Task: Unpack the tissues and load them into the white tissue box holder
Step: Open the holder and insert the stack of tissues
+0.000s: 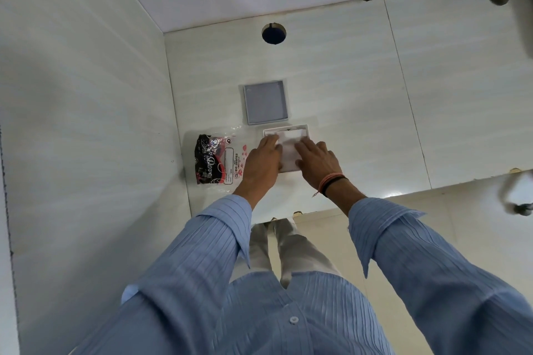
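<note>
Both hands press a tissue stack into the white holder on a tiled counter.

The left hand [264, 160] and right hand [315, 164] lie flat and spread, grasping nothing, palms down on the tissues [288, 150], apparently to seat them level inside the white tissue box holder [306, 127]. The holder's lid [265, 102] lies just beyond it, presumably set aside to clear the opening. The emptied wrapper [215, 160] lies just left of the holder, beside the left hand.

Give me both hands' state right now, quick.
Left hand: open, flat, pressing the tissues in the white holder.
Right hand: open, flat on the same tissues.
</note>
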Tool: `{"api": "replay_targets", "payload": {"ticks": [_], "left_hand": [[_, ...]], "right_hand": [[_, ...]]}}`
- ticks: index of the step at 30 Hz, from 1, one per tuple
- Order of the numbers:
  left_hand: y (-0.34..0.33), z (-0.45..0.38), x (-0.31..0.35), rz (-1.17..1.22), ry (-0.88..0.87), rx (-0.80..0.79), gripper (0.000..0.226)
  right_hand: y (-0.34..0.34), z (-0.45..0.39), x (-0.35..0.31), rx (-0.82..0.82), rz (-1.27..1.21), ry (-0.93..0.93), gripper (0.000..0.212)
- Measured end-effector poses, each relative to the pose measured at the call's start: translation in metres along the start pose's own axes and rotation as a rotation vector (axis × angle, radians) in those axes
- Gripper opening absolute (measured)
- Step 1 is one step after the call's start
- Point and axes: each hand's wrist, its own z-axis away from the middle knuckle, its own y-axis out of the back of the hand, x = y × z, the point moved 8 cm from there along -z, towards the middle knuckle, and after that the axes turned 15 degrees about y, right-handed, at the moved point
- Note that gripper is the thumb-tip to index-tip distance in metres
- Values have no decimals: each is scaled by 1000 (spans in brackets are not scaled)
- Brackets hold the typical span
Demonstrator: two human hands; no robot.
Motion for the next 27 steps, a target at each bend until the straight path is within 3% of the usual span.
{"api": "replay_targets", "payload": {"ticks": [8,18,22,27], "left_hand": [[6,-9,-8,18,10,6,29],[5,-1,-10,-66,-25,29,24],[7,0,-11,-28,-45,42,25],[-1,3,-18,-14,-42,32,24]], "right_hand": [[4,0,3,15,-133,14,41],[-1,2,-11,-12,-83,8,27],[-1,4,-14,20,-49,22,49],[-11,-3,-12,-69,-49,21,65]]}}
